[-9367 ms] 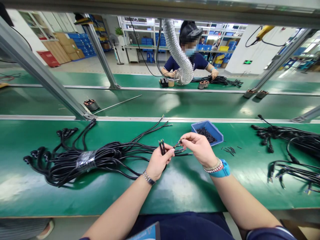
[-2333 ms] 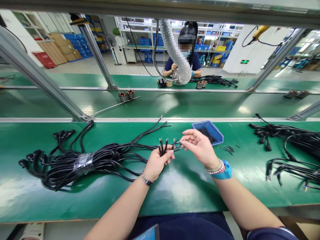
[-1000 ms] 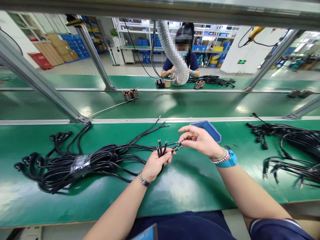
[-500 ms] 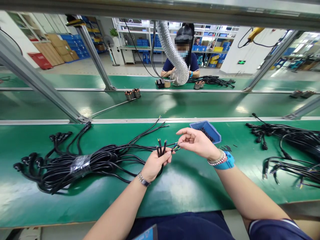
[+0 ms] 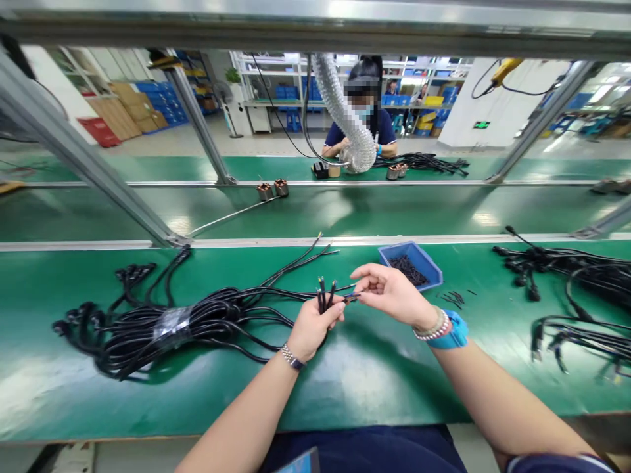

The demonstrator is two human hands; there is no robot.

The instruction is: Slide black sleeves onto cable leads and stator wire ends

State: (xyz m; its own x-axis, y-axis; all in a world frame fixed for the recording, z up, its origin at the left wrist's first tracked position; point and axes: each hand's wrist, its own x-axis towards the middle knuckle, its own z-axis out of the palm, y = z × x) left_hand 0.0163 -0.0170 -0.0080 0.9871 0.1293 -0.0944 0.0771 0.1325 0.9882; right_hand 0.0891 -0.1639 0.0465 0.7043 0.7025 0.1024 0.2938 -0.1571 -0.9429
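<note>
Several black cable ends stand up out of my left hand, which is closed round them; coloured inner wires show at their tips. One more cable end points right from the thumb and fingertips. On its thin wires my right hand is pinched, with thumb and forefinger together and the other fingers curled. Whether a small black piece sits in that pinch is too small to tell. These cables run left to a black cable bundle wrapped with clear tape, lying on the green table.
A blue bin of short black pieces stands behind my right wrist, with loose pieces beside it. More black cables lie at the right. Metal posts frame the bench. Across it, a person sits behind a foil duct.
The view has shifted slightly, so the bench appears farther right and lower. My right fingertips have closed in on the wire end beside my left hand. My left hand still holds the cables.
</note>
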